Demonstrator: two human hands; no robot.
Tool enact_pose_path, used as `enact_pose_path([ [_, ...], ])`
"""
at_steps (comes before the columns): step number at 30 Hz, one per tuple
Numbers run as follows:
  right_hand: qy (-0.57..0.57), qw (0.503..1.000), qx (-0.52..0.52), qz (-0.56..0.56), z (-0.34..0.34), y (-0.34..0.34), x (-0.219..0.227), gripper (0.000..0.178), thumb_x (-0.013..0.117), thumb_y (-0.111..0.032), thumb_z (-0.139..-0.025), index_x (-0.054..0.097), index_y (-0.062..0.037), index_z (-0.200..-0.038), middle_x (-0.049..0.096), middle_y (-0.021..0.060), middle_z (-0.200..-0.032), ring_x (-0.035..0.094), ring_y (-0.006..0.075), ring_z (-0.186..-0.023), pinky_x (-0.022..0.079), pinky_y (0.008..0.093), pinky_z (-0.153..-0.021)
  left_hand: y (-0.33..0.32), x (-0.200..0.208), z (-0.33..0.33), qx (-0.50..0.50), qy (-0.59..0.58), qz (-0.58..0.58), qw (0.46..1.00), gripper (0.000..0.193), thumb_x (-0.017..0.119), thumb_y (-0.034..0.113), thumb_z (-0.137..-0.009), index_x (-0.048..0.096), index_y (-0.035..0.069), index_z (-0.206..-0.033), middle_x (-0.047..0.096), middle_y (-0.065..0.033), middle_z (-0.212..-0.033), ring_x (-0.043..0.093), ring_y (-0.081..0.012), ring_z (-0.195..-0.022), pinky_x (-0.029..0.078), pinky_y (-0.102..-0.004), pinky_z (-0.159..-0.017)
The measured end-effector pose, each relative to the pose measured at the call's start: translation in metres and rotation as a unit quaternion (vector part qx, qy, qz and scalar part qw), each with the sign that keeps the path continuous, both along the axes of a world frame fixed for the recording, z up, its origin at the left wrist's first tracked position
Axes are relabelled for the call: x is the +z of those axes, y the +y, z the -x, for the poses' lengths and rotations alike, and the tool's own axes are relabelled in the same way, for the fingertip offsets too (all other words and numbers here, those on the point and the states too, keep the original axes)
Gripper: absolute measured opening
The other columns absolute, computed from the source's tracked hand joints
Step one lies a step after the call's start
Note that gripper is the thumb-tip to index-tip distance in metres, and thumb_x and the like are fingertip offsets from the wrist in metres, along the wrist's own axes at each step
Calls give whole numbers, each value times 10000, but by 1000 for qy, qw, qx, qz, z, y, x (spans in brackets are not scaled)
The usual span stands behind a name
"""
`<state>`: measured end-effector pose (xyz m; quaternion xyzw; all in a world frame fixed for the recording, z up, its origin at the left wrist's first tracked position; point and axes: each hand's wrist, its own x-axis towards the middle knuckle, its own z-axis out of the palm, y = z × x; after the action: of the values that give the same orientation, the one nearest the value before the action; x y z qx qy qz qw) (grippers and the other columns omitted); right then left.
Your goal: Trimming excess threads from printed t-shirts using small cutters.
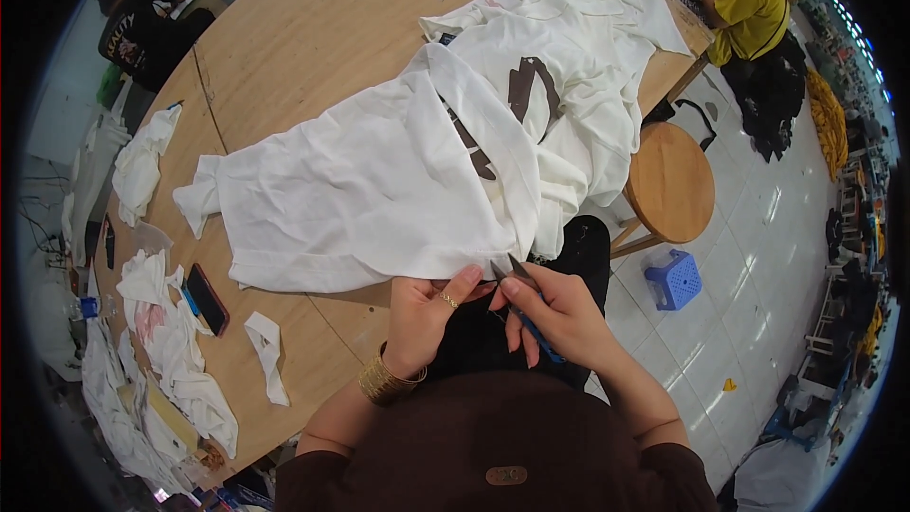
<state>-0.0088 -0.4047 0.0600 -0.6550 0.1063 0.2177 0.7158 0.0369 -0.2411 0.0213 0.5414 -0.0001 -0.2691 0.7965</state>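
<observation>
We are judging the white garment (351,180) soft, light, best held by the edge our left hand (423,311) is pinching, our right hand (565,313) gripping scissors (518,269)

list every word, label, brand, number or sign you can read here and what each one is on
Pale lettering on the back of a co-worker's black shirt: present, but not copied out here.
Small rounded patch on the wearer's brown shirt: its marks are too small to read.
Dark print on the white cloth: partly folded, cannot tell whether it is lettering.
</observation>
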Motion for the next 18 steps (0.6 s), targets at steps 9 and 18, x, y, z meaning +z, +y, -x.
enact_pose_path([
  [9,-5,1000,-14,5,-2,4,-7,294,380,-216,-954,518,28,-864,546,83,-545,487,107,-371,376,203,-386,-1,3,1,-2,-11,-5,1000,197,553,44,-859,562,-59,-1027,617,-100,-965,597,-149,-859,517,-282,-759],
  [18,-253,924,-174,228,-2,7,-17,206,632,-78,-800,586,-44,-999,501,20,-554,455,51,-479,363,199,-449,-1,4,-1,-1,0,4,1000,207,548,38,-859,559,-60,-1041,610,-105,-992,590,-148,-886,524,-299,-770],
])
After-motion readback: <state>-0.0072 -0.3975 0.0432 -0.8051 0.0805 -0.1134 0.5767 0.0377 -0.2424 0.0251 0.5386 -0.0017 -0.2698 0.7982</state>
